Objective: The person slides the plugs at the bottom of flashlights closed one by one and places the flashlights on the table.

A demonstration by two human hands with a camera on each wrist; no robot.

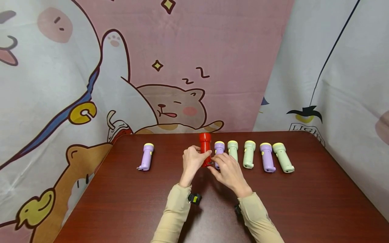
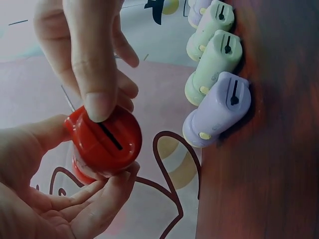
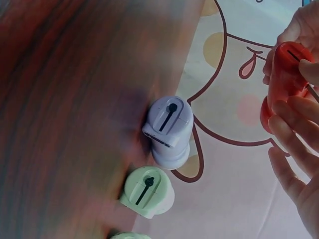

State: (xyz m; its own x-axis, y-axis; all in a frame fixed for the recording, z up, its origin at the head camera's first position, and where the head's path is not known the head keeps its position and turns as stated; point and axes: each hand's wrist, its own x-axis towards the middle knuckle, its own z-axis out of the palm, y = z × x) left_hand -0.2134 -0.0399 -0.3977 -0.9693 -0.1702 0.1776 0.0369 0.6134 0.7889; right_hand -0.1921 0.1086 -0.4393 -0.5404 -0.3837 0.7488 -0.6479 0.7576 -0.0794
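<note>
A red flashlight [image 1: 205, 144] is held up above the table, lens end away from me. My left hand [image 1: 192, 160] grips its body between thumb and fingers. At the near end, my right hand [image 1: 230, 171] pinches the flashlight, its thumb [image 2: 99, 102] on the end face beside a dark slot, as the left wrist view shows. A thin metal piece [image 2: 68, 97] sticks out of the side by that end; the right fingers partly hide where it joins. Just beyond the right hand a purple flashlight [image 1: 219, 147] lies on the table, partly covered by the fingers.
On the brown table [image 1: 127, 209], a purple flashlight [image 1: 147, 157] with a metal piece at its base lies left. To the right are green flashlights [image 1: 232, 148], [image 1: 249, 154], [image 1: 283, 158] and another purple flashlight [image 1: 267, 158]. A cartoon-printed cloth [image 1: 231, 67] hangs behind the table.
</note>
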